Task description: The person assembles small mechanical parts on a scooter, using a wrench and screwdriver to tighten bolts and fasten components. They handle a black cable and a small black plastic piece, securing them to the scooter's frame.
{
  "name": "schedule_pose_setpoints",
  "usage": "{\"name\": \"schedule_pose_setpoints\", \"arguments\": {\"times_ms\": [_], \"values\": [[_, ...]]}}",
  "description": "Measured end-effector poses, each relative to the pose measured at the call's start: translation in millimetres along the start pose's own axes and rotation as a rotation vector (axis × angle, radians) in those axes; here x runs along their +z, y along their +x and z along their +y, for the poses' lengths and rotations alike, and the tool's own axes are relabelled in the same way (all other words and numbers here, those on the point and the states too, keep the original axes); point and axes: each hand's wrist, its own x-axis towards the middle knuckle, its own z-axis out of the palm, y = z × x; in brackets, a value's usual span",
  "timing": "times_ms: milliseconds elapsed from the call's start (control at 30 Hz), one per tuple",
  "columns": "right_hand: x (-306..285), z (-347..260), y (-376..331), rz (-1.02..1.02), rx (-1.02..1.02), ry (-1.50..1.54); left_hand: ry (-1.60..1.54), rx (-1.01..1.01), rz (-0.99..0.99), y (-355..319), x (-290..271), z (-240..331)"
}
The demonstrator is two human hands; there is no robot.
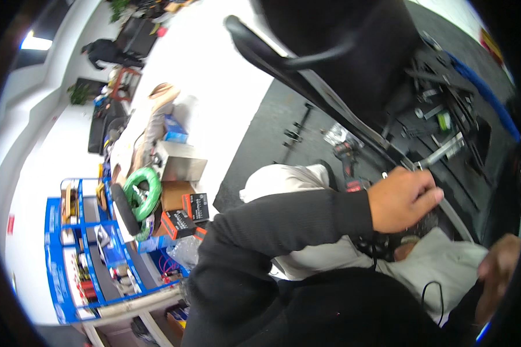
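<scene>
My left hand (402, 199), in a black sleeve, reaches in from the lower left. Its fingers are curled closed beside a black and silver metal bar (364, 130); what they grip is hidden. That bar slants past a large black piece (341, 58) with a curved black tube. At the dark right rim is my right hand (498, 272), smeared by motion, its fingers too unclear to read. A red and black cordless drill (346, 159) lies on the dark floor just beyond my left hand. My legs in pale trousers (295, 185) are bent below.
Loose metal parts and tools (440, 115) lie on the dark mat at right, near a blue curved strip (486, 92). To the left stand a blue shelf rack (55, 260), a green coiled hose (145, 194) and orange-black boxes (179, 222). A person (107, 52) bends far off.
</scene>
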Motion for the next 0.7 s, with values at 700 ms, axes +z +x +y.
{"name": "schedule_pose_setpoints", "arguments": {"times_ms": [700], "values": [[54, 120, 17, 0.044, 0.168, -0.149, -0.099, 0.005, -0.158, 17, 23, 1]]}}
